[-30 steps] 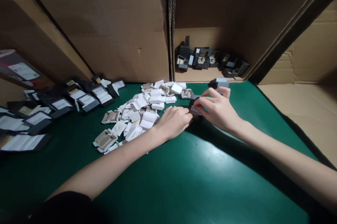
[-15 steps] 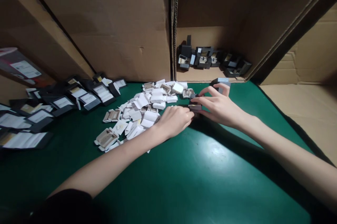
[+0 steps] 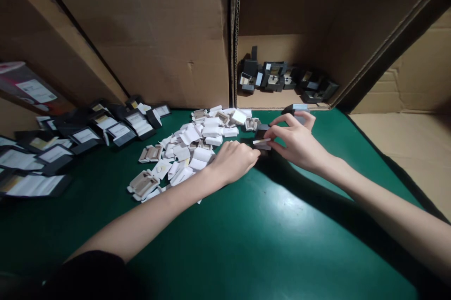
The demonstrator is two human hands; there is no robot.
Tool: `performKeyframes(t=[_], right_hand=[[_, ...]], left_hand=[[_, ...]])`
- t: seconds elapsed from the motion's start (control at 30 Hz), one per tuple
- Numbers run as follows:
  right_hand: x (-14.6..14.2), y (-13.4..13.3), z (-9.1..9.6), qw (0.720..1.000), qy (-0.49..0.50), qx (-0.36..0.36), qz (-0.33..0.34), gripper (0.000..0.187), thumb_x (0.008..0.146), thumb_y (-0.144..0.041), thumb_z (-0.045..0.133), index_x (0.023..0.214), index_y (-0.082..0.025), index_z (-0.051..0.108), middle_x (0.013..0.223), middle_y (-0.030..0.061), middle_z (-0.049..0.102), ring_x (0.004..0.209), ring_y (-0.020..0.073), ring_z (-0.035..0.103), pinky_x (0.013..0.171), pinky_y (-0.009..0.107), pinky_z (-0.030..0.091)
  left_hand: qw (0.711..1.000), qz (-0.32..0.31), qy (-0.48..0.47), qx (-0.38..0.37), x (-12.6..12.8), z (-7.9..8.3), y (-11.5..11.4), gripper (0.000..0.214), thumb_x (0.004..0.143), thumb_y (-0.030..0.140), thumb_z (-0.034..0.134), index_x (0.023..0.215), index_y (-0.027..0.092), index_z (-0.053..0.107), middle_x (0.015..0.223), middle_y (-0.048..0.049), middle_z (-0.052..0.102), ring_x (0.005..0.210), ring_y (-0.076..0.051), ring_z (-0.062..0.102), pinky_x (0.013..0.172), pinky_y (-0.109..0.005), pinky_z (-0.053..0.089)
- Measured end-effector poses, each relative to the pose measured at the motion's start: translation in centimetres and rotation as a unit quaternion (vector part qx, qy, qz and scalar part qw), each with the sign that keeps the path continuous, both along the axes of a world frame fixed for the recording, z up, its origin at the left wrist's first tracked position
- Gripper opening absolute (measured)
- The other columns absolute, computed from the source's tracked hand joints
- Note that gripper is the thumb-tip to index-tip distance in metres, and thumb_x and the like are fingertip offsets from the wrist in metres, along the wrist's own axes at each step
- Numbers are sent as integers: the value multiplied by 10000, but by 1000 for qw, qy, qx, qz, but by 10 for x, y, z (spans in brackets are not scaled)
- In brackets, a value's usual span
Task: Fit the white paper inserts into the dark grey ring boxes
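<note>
Green worktop [image 3: 289,248] runs under left grip [image 3: 234,163] and right grip [image 3: 299,141]. Brown cardboard panel [image 3: 158,32] stands beyond left grip; open cardboard box [image 3: 278,9] beyond right grip. Black boxes [image 3: 121,134] with white fronts or papers are clustered well left of left grip. White carton pieces [image 3: 190,135] are heaped beside left grip, on its left and far side, a few showing grey-brown insides. Open black boxes [image 3: 275,81] sit in the cardboard box, well past right grip. Blue-grey-topped box [image 3: 289,109] is just behind right grip's raised fingers, partly hidden. Small dark box [image 3: 261,130] is between the two grips, at their fingertips. Pale strip [image 3: 260,143] on its near side: right grip pinches the right end. Left grip: fingers curled by the small dark box, contact hidden, can't tell if clamped.
</note>
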State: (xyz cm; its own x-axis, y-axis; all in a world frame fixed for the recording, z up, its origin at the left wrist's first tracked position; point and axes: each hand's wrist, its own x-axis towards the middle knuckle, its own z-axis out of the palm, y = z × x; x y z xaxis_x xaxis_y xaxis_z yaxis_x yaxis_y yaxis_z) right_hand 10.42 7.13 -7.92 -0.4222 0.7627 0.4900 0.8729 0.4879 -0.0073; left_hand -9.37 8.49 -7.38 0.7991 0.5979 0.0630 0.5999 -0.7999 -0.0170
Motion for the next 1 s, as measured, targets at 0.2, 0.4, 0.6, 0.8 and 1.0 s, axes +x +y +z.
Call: performKeyframes(t=[0.2,0.4,0.6,0.8,1.0], right_hand=[[0,-1,-2,999,-35,-1,5,100,886,-148,504,891,-191,593,903,86,689,1094,240,533,967,493,182],[0,-1,-4,999,-48,-19,9,174,903,-109,438,919,-197,587,940,86,706,1127,256,503,956,517,188],[-4,-2,-8,999,-38,-20,7,151,889,-105,458,891,-199,576,910,51,723,1149,266,480,978,537,162],[-5,0,-15,1000,-11,-16,21,141,870,-124,510,944,-211,592,936,34,722,1203,254,464,1007,530,142],[-3,2,-16,999,1,-5,31,181,899,-116,447,928,-209,599,915,36,723,1158,238,491,986,506,166]], left_hand=[[1000,-2,-4,-3,0,-1,0,203,926,203,456,870,174,650,846,-49,709,749,-228,679,601,-267,445],[1000,-2,-16,4,-1,-2,0,155,915,204,476,914,180,630,809,-41,702,724,-222,675,577,-256,427],[1000,-9,-23,7,-1,-4,1,150,910,191,477,884,174,624,796,-43,700,698,-203,668,571,-249,407],[1000,-10,2,13,0,-2,1,161,918,205,469,895,183,626,827,-34,705,729,-222,674,559,-256,403],[1000,-8,1,9,0,-2,1,179,928,213,460,917,191,637,849,-38,708,741,-220,676,566,-253,412]])
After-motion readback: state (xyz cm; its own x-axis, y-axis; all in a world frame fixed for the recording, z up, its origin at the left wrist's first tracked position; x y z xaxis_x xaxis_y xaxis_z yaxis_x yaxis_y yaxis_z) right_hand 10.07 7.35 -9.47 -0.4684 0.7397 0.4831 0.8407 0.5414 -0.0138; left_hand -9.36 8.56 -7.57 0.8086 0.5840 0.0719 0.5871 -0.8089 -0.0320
